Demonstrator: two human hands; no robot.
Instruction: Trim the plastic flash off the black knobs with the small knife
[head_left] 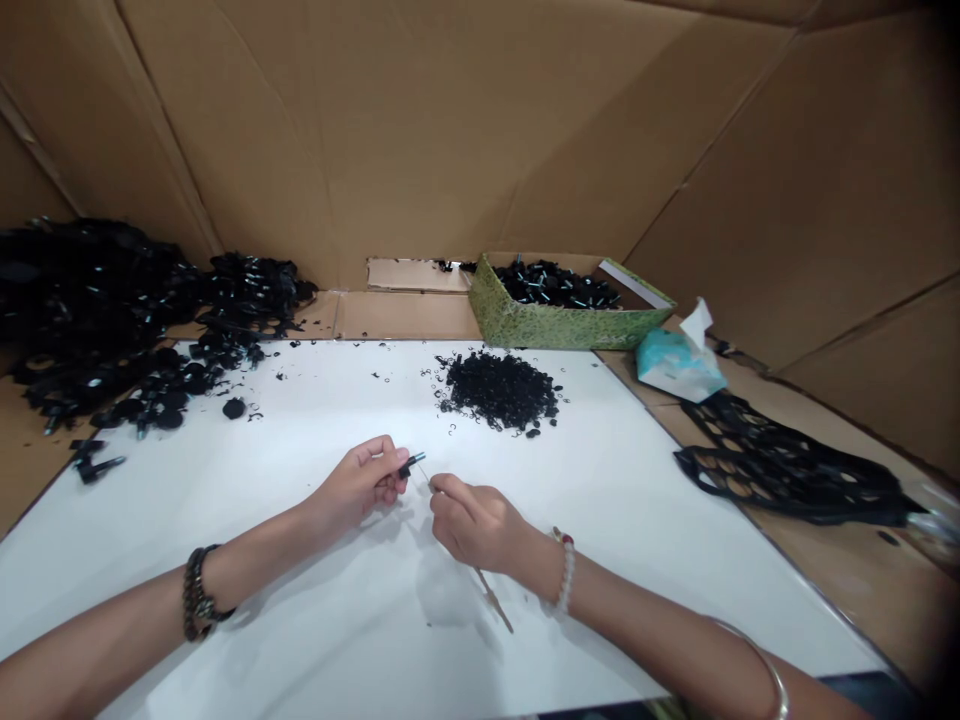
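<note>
Nearest, the left hand (pixel 358 487) pinches a small black plastic peg with a metal end (pixel 411 464) above the white worktop (pixel 225 540). The right hand (pixel 471 520) is closed around a slender metal tool (pixel 493 600), its tip near the peg. Beyond lies a heap of small black rings (pixel 499 390), then, far right of centre, a green patterned cardboard box (pixel 525 320) filled with black metal-tipped parts (pixel 555 285).

Matt cardboard walls (pixel 420 130), glossy black plastic parts (pixel 499 390)
</note>
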